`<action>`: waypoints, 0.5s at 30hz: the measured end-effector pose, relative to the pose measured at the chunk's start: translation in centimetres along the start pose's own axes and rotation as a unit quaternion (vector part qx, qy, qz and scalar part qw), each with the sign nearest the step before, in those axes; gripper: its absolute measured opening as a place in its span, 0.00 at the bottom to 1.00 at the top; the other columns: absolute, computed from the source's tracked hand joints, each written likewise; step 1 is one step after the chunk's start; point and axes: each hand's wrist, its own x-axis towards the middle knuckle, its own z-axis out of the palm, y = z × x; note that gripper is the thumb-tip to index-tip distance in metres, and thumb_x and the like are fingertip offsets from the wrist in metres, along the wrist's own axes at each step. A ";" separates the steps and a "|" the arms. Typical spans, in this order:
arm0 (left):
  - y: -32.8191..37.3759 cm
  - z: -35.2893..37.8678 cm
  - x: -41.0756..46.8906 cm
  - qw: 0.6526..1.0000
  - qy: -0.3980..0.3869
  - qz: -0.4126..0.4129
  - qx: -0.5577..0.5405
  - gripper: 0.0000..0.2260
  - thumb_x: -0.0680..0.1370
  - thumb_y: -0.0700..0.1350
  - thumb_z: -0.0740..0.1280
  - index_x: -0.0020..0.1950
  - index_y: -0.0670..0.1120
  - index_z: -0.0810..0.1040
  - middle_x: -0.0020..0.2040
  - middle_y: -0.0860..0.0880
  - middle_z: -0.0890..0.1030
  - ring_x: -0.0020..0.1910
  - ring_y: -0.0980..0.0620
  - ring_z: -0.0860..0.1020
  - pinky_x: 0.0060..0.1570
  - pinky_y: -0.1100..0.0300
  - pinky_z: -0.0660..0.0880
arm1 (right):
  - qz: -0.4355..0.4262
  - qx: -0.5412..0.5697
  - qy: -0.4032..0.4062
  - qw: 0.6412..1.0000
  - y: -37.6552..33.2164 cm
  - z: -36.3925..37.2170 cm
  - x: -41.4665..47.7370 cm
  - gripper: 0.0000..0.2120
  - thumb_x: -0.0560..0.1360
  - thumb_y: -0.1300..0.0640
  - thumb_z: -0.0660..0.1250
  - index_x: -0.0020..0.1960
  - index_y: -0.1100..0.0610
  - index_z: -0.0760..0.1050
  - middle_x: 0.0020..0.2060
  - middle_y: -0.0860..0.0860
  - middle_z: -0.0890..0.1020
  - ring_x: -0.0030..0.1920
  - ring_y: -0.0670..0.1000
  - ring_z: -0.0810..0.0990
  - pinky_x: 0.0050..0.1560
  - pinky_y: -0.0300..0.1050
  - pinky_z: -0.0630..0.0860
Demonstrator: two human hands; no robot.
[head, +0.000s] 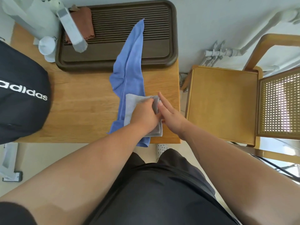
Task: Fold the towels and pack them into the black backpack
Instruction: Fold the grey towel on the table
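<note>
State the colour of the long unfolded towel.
The long towel is blue, clearest in the head view.

Bright, even daylight is filling a wide-angle view.

Strong light is shining through the chair back at the right, and its holes are blowing out to white. The wall is glaring pale, and the white pipes are washing into it. Shadows are falling soft: a thin one is lying under the tray, another under the left hand on the grey towel. The backpack is sinking into flat black, its folds losing detail. The lens is bowing the table edges and swelling the arms at the bottom. Everything is looking slightly soft, most at the corners.
</note>
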 end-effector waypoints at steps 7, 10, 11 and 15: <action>-3.1 -2.1 -2.1 0.976 0.118 0.097 0.158 0.16 0.78 0.47 0.68 0.64 0.45 0.78 0.59 0.45 0.79 0.58 0.42 0.77 0.57 0.46 0.75 | -0.001 -0.058 0.012 0.998 0.2 -0.2 0.2 0.27 0.79 0.35 0.57 0.75 0.41 0.68 0.72 0.45 0.72 0.70 0.49 0.71 0.72 0.56 0.68; -5.2 -2.6 -2.5 0.953 0.069 0.086 0.281 0.36 0.75 0.59 0.70 0.78 0.46 0.63 0.78 0.44 0.63 0.75 0.41 0.64 0.72 0.41 0.63 | -0.038 -0.182 0.041 0.982 -0.1 0.0 0.2 0.25 0.81 0.42 0.62 0.77 0.46 0.66 0.70 0.48 0.72 0.66 0.51 0.73 0.69 0.53 0.71; -5.6 -2.5 -2.4 0.943 0.030 0.071 0.322 0.43 0.74 0.64 0.68 0.81 0.46 0.55 0.82 0.45 0.53 0.80 0.42 0.54 0.76 0.39 0.55 | -0.042 -0.231 0.054 0.971 -0.2 0.2 0.2 0.26 0.80 0.42 0.63 0.76 0.46 0.66 0.68 0.49 0.71 0.64 0.52 0.74 0.66 0.52 0.73; -6.9 -1.6 -1.9 0.930 -0.038 0.041 0.363 0.58 0.68 0.75 0.64 0.81 0.47 0.36 0.81 0.47 0.32 0.80 0.42 0.34 0.76 0.34 0.42 | -0.105 -0.448 0.153 0.874 -0.6 0.6 0.0 0.24 0.78 0.41 0.64 0.71 0.48 0.70 0.63 0.51 0.70 0.64 0.55 0.70 0.63 0.52 0.71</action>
